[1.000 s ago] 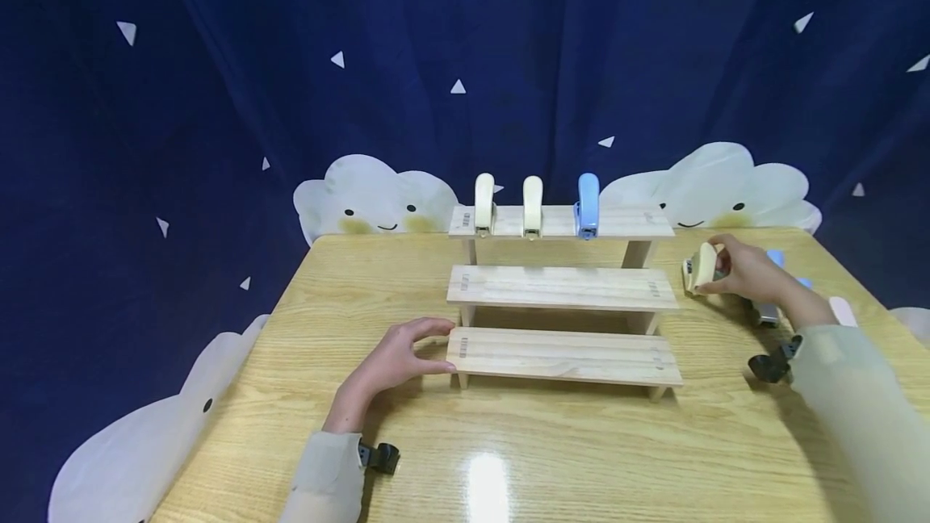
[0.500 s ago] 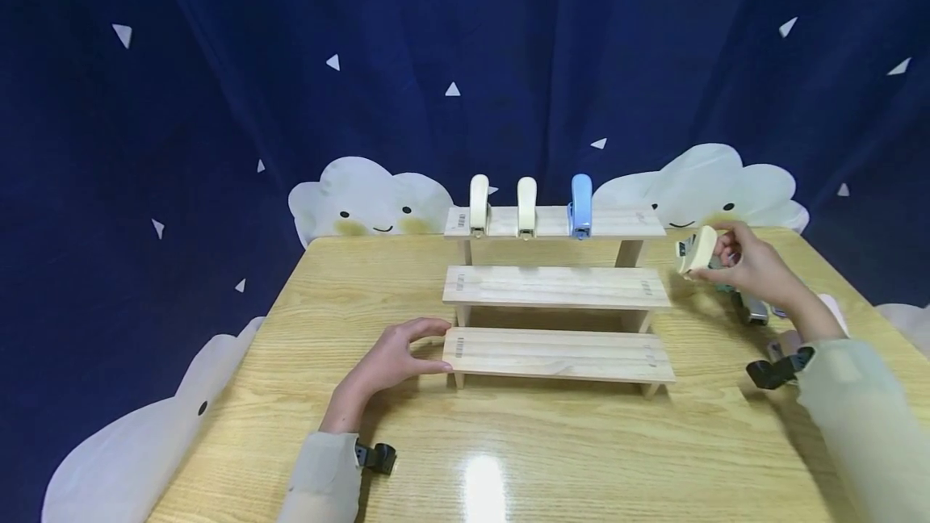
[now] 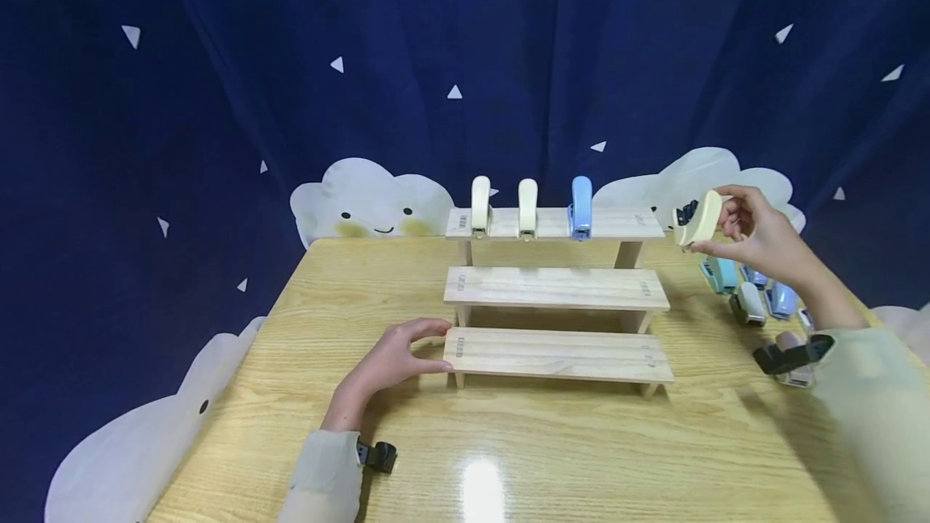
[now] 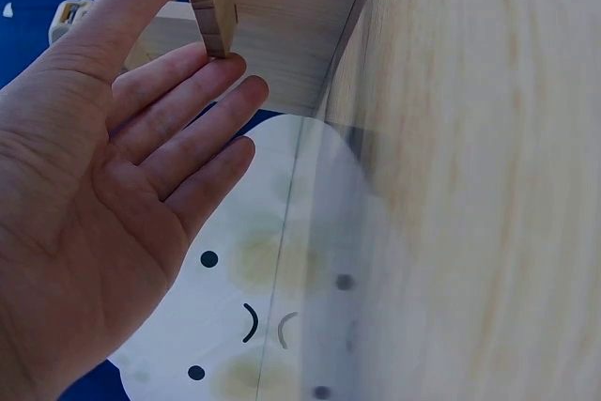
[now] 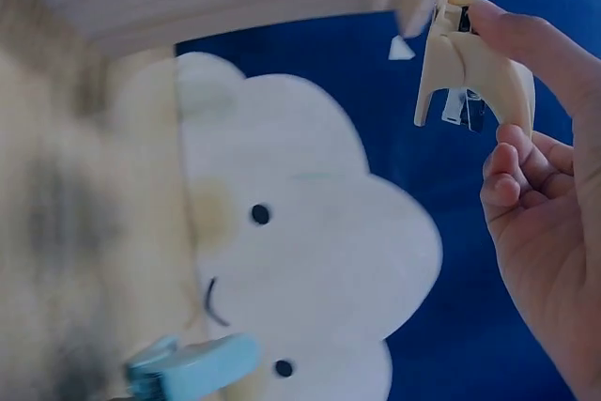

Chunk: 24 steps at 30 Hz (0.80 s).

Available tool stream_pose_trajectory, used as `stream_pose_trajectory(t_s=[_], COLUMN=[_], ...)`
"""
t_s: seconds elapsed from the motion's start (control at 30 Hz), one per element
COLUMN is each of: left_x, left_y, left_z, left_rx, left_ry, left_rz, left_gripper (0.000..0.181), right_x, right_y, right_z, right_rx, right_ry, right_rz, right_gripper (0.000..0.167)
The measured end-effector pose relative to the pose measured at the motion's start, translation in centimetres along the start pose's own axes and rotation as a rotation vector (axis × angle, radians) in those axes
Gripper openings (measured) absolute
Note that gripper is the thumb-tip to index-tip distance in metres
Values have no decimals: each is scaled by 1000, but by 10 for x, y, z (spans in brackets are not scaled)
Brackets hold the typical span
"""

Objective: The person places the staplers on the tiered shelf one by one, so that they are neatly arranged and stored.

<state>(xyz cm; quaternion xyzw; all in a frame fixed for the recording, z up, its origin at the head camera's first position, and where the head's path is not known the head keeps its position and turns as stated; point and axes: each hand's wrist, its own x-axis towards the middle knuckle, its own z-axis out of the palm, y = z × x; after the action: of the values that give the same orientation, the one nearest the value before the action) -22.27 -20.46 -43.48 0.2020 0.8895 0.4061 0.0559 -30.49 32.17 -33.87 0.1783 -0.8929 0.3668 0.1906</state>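
Note:
A cream stapler (image 3: 703,218) is pinched between the thumb and fingers of my right hand (image 3: 763,228), raised off the table to the right of the top shelf. The right wrist view shows the same stapler (image 5: 479,72) tilted, with its metal part underneath. My left hand (image 3: 395,357) grips the left end of the bottom board of a three-tier wooden shelf (image 3: 555,353), thumb at the front edge and index finger at the back. In the left wrist view the other fingers of that hand (image 4: 122,194) extend under the board. On the top tier stand two cream staplers (image 3: 480,207) and a blue stapler (image 3: 581,207).
Below my right forearm, several staplers lie on the table, among them a teal stapler (image 3: 721,274), a grey-white stapler (image 3: 748,303) and a blue stapler (image 3: 781,299). A dark blue curtain (image 3: 392,39) with cloud shapes hangs behind the wooden table (image 3: 349,273).
My right hand has lifted the cream stapler from the table, up to about the top shelf's height. Staplers beneath the arm have come into view. My left hand stays on the bottom board.

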Motion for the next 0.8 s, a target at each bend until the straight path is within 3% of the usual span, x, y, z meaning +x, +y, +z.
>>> stream_pose_trajectory(t_s=[0.17,0.43,0.6,0.8], left_x=[0,1,1,0], left_y=[0,0,-1,0], left_z=[-1,0,0,0], left_rx=[6,11,5,1], left_ry=[-1,1,-2,2], left_rz=[-2,1,5,-2], left_gripper=[69,69,68,69], right_x=[11,29,38,46], right_y=[-22,-55,-64,-73], right_z=[-5,-1,10,18], right_rx=[31,-44,-119,-145], right_ry=[2,-76,-120,-179], right_rz=[-67,-134,-191,-196], right_gripper=[87,80,77,73])
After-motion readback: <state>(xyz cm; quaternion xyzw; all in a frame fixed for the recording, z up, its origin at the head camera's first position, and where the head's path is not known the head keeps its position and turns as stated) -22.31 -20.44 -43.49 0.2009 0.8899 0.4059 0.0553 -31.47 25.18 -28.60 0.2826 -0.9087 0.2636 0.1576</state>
